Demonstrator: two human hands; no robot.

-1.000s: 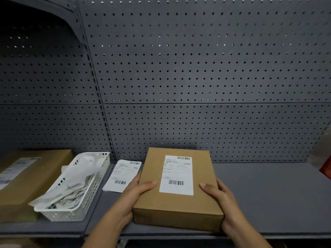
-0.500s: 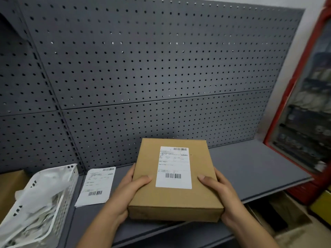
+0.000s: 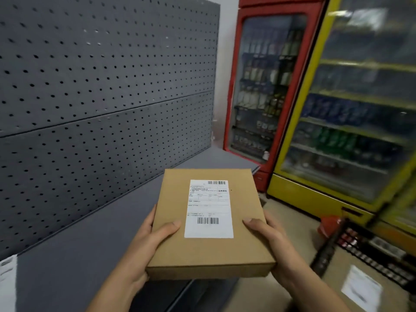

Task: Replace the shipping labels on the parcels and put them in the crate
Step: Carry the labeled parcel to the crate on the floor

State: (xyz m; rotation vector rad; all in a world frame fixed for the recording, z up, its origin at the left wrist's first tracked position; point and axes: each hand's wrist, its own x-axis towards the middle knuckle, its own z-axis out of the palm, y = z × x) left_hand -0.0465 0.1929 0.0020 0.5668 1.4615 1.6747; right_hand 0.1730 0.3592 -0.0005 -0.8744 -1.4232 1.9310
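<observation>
A flat brown cardboard parcel (image 3: 209, 248) with a white shipping label (image 3: 209, 209) on top is held in the air in front of me, past the shelf's right end. My left hand (image 3: 147, 244) grips its left side, thumb on top. My right hand (image 3: 273, 244) grips its right side the same way. At the lower right a dark crate (image 3: 337, 251) stands on the floor with another labelled brown parcel (image 3: 346, 278) lying in it.
A grey shelf (image 3: 78, 255) with a pegboard back (image 3: 101, 86) runs along the left. A red drinks fridge (image 3: 265, 86) and a yellow drinks fridge (image 3: 360, 109) stand to the right. A white label sheet (image 3: 6, 280) shows at the left edge.
Both hands have lifted the parcel off the shelf and carried it right. My view swung right: the basket and loose label left the frame, and the fridges and floor crate came in.
</observation>
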